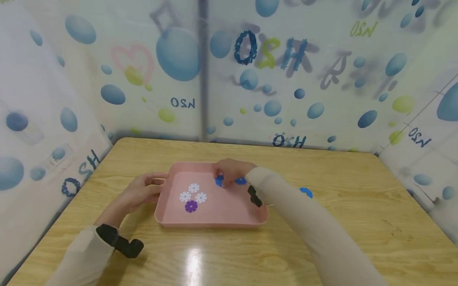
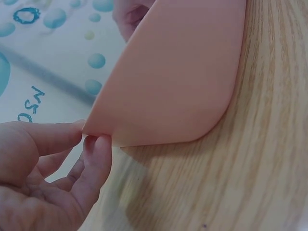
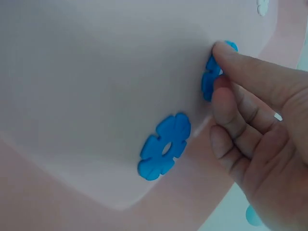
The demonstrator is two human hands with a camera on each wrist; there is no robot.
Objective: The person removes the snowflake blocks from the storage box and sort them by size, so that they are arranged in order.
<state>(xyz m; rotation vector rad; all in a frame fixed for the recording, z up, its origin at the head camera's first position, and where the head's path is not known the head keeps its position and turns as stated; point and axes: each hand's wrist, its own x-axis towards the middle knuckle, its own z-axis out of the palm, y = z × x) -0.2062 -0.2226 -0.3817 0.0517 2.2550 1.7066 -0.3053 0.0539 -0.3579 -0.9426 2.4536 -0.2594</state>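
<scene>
Here's your tray (image 2: 178, 82), smooth, matt, plastic-looking; your blue disc (image 3: 208, 84), slick plastic with a faint sheen; now grained wood, glossy enough to glare, across your table (image 1: 340, 246); and matt cloth along your right sleeve (image 1: 307, 222)!

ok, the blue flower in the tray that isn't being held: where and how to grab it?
Probably pinch opposite outer petals of the free blue flower, coming from above on the open-floor side: it looks thin and lies roughly flat, with the tray wall close along its other side, leaving less room there.
</scene>
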